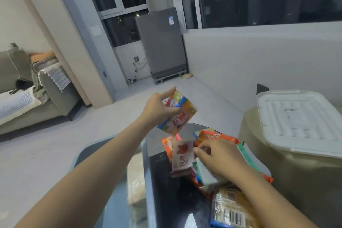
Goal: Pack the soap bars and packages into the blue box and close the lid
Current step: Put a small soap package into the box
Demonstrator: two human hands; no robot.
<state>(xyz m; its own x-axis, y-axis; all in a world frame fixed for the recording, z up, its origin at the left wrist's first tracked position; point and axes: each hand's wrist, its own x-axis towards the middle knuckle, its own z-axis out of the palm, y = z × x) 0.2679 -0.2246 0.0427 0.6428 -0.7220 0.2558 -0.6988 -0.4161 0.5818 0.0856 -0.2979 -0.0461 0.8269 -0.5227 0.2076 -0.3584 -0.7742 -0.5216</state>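
Left hand [159, 106] pinched two orange soap packs [177, 112], lifted at 12 o'clock of the desk [159, 155] pile. Right hand [220, 159] curled on a white pack [205, 172] (grip partly hidden). Blue box unseen; better to carry low, drop flat.

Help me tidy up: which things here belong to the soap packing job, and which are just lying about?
Job: orange soap pack in left hand; pink soap bar by right hand; white lid.

Lying about: sofa, grey appliance.
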